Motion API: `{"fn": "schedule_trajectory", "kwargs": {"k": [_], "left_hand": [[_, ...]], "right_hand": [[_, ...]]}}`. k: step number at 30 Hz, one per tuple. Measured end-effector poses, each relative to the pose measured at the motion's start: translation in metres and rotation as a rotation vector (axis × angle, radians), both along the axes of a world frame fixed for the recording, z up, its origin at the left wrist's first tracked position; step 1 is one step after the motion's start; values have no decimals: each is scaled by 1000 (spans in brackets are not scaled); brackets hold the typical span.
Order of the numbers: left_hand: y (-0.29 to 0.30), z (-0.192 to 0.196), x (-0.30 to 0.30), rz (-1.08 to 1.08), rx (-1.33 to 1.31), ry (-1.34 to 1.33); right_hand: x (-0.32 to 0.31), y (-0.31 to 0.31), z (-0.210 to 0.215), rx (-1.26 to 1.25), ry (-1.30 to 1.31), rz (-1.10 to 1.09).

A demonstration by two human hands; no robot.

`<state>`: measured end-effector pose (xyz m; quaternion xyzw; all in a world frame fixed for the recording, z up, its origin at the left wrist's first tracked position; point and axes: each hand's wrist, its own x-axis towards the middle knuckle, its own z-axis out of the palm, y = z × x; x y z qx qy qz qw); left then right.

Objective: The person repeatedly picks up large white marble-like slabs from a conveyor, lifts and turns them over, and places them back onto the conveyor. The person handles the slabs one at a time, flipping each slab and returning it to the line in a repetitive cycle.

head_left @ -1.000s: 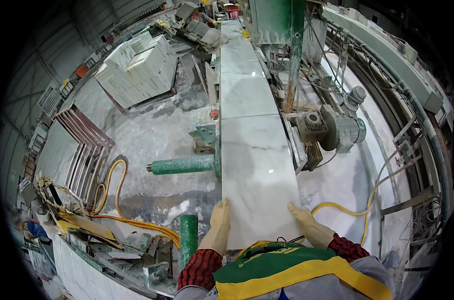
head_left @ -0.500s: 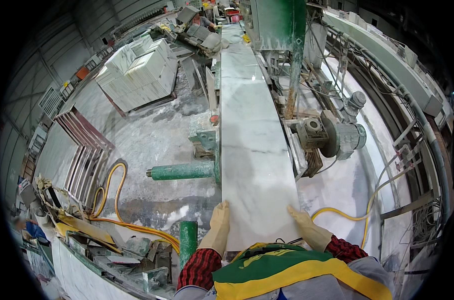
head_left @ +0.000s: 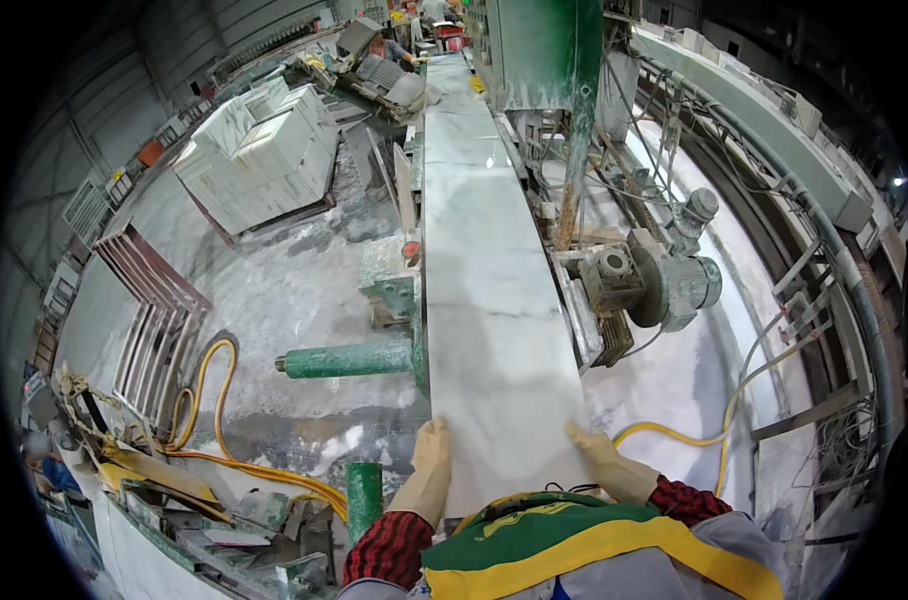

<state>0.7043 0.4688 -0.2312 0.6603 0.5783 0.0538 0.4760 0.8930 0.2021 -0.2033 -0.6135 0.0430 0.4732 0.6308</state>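
Note:
A long white marble slab with grey veins (head_left: pixel 504 380) stretches away from my body, its near end close to my apron (head_left: pixel 554 545). My left hand (head_left: pixel 429 465), in a cream glove, is closed on the slab's left edge near that end. On the opposite edge, my right hand (head_left: pixel 606 462), gloved alike, grips at about the same distance. The fingers beneath the stone are hidden on both sides. Further off, more marble (head_left: pixel 461 125) lies in line with this slab, running past a green machine housing (head_left: pixel 544 60).
A dusty motor (head_left: pixel 674 280) stands right of the slab. To its left, a green pipe (head_left: pixel 344 360) juts out and a green post (head_left: pixel 364 495) rises near my left forearm. Yellow hoses (head_left: pixel 274 475) cross the floor. Stacked slabs (head_left: pixel 264 160) stand far left; a person (head_left: pixel 392 48) is at the far end.
The whole view has shifted slightly, so the surroundings sit lower and further left. Both hands keep their grip on the slab's edges.

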Motion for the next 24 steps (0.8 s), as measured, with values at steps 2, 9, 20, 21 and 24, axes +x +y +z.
{"fn": "schedule_trajectory", "kwargs": {"k": [2, 9, 20, 21, 24], "left_hand": [[-5, -14, 3, 29, 1, 0], [5, -6, 0, -34, -89, -68], [-47, 12, -82, 207, -928, -279], [-46, 3, -82, 240, -885, -260], [-58, 22, -70, 265, -803, -288]], "right_hand": [[5, -4, -3, -57, -11, 3], [5, 1, 8, -41, -57, 42], [23, 1, -36, -150, -141, 113], [15, 12, -7, -234, -150, 114], [-2, 17, 56, -250, -186, 15]]}}
